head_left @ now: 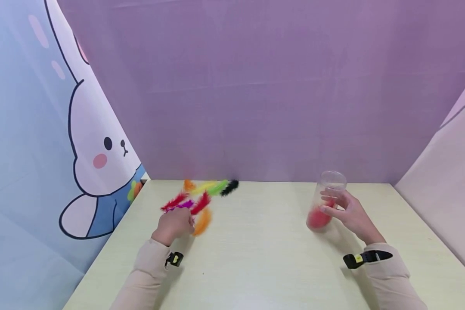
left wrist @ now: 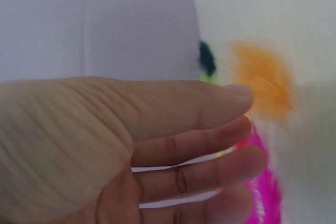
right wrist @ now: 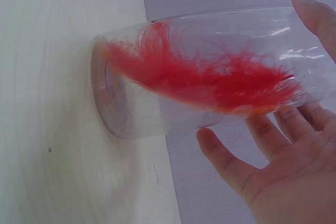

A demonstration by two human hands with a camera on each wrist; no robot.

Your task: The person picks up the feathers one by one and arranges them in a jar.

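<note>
My left hand (head_left: 175, 224) is at the left of the table, thumb and forefinger closed together at the near end of a fluffy orange feather (head_left: 203, 221). The thumb covers part of that feather in the left wrist view. Just beyond the knuckles lie a magenta feather (head_left: 185, 205) and two red feathers (head_left: 200, 203). On the right, my right hand (head_left: 348, 212) holds a clear jar (head_left: 333, 180), thumb on one side and fingers on the other. Fluffy red feathers (right wrist: 210, 80) with some orange along the lower edge are inside the jar.
Toward the table's back edge lie a yellow feather (head_left: 203, 187), a green feather (head_left: 218, 188), a black feather (head_left: 230, 187) and another orange feather (head_left: 188, 185). A purple cloth (head_left: 271, 94) hangs behind the pale table (head_left: 263, 258). A rabbit-print sheet (head_left: 93, 129) hangs at left.
</note>
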